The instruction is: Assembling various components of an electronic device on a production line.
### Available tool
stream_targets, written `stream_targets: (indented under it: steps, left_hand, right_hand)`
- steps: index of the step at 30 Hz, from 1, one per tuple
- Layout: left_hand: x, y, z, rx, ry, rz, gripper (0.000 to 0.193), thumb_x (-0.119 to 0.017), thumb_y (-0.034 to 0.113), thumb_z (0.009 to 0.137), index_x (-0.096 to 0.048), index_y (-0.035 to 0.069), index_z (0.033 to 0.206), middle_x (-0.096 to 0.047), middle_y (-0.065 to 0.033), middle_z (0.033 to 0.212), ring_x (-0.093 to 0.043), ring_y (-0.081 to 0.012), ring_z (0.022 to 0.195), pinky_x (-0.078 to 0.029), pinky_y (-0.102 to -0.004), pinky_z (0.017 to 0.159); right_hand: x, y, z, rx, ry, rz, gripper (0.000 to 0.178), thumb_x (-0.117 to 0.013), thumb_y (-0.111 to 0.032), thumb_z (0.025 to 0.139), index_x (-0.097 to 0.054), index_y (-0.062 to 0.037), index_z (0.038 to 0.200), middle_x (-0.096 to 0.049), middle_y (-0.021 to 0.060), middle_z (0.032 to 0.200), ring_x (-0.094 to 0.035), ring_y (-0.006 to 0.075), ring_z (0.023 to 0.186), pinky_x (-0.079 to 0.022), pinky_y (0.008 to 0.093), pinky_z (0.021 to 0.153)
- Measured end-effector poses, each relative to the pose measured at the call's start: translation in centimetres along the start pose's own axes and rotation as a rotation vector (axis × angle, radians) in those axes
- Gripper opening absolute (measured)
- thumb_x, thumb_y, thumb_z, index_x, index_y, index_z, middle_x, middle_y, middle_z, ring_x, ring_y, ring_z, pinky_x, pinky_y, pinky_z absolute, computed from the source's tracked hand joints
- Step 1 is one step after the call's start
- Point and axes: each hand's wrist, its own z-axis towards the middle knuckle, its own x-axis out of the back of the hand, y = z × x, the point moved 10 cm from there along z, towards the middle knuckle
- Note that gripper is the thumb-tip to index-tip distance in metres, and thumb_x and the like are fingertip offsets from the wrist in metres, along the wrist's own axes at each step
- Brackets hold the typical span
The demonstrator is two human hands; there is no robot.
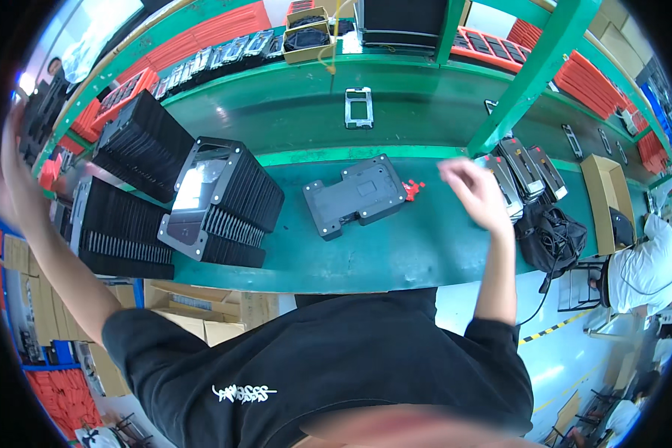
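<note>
Head: open bench (396, 257) separates black case (351, 198) from edge (351, 290).

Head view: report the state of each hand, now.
Left hand: blurred near the left edge; open or closed cannot be told.
Right hand: partly open, loosely curled, nothing visibly held.

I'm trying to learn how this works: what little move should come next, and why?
Perhaps the right hand should move left to the black fixture: it lies nearby, beside red pieces, and that hand looks empty, while the left hand is far off.
</note>
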Motion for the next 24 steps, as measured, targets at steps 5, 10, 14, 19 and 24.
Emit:
stream_targets:
  steps: [5,10,14,19,24]
  left_hand:
    - [4.8,11.2,-17.9,-0.037,-0.874,-0.897,0.032,-0.07,0.03,0.08,-0.074,0.0,0.088,-0.07,-0.0111,0.073,-0.068,-0.0264,0.067,-0.058,-0.0456,0.075]
    - [8.9,6.0,-42.8,1.467,-0.266,-1.167,0.035,-0.059,0.034,0.1,-0.064,0.001,0.11,-0.067,-0.0099,0.087,-0.067,-0.0221,0.077,-0.057,-0.0411,0.078]
    - [13.5,5.3,-48.9,1.667,-0.117,-0.761,0.028,-0.058,0.022,0.102,-0.06,0.0,0.118,-0.065,-0.0095,0.093,-0.065,-0.021,0.083,-0.055,-0.038,0.081]
    - [9.3,4.1,-42.2,1.356,-0.419,-0.815,0.023,-0.058,0.017,0.1,-0.061,0.002,0.116,-0.064,-0.0079,0.096,-0.064,-0.0187,0.089,-0.053,-0.0336,0.083]
    - [-2.9,8.2,-36.9,0.887,-0.868,-0.79,0.049,-0.07,0.01,0.088,-0.054,0.002,0.133,-0.059,-0.0111,0.12,-0.061,-0.0217,0.107,-0.049,-0.0351,0.096]
  right_hand:
    - [-8.1,6.6,18.2,0.305,-0.029,-0.219,0.02,-0.063,-0.016,0.093,-0.071,-0.0023,0.105,-0.073,0.0143,0.096,-0.069,0.0249,0.082,-0.055,0.0366,0.077]
    - [-21.4,10.3,30.1,0.362,-0.174,-0.799,0.022,-0.066,-0.016,0.084,-0.074,-0.0117,0.103,-0.074,0.0115,0.105,-0.069,0.0355,0.094,-0.056,0.0461,0.084]
    - [-22.5,13.2,32.9,0.086,-0.436,-0.926,0.025,-0.069,-0.029,0.085,-0.075,-0.0142,0.104,-0.074,0.009,0.11,-0.069,0.0328,0.104,-0.056,0.0443,0.088]
    - [-16.4,16.1,31.6,-0.007,-0.259,-0.852,0.033,-0.071,-0.036,0.086,-0.075,-0.0087,0.103,-0.075,0.0143,0.102,-0.072,0.0341,0.092,-0.057,0.0455,0.08]
    - [-11.3,7.1,22.3,0.109,-0.227,-0.426,0.032,-0.073,-0.034,0.086,-0.074,-0.0023,0.09,-0.073,0.0135,0.076,-0.071,0.0252,0.07,-0.055,0.0375,0.068]
